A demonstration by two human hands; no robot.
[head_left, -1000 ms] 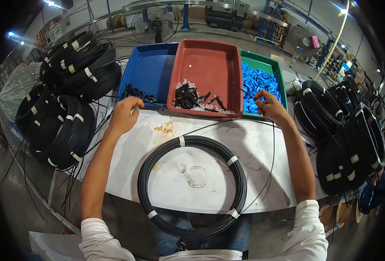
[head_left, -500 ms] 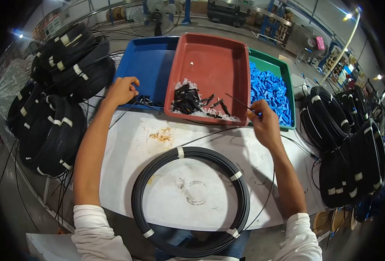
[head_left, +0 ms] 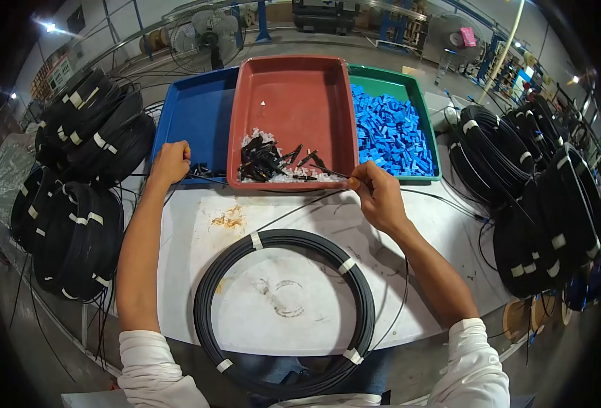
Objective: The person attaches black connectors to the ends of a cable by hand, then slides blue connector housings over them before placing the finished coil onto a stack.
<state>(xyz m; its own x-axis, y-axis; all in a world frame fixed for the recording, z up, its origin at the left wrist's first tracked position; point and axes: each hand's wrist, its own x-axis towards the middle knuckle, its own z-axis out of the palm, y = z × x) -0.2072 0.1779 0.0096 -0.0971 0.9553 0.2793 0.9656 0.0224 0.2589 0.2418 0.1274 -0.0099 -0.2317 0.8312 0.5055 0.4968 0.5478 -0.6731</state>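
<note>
A coil of black cable (head_left: 208, 272), bound with white tape, lies at the table's front edge and partly overhangs it. From it, a loose length rises to my right hand (head_left: 380, 197), which is closed around the cable near its end. The thin cable tip (head_left: 327, 170) points left over the front rim of the red tray (head_left: 293, 95). My left hand (head_left: 171, 163) is closed at the front left of the blue tray (head_left: 202, 102), beside small black parts (head_left: 204, 170). What its fingers hold, if anything, is too small to make out.
Black pieces (head_left: 259, 160) and white bits lie in the red tray. Blue pieces (head_left: 392, 132) fill much of the green tray (head_left: 389, 76). Stacked black coils stand at left (head_left: 79, 238) and right (head_left: 548, 217). A fan (head_left: 207, 41) stands behind.
The view has shifted, so the trays and coil appear farther left. My right hand still grips the cable, its tip now lower at the red tray's front. My left hand's fingers are more tightly curled.
</note>
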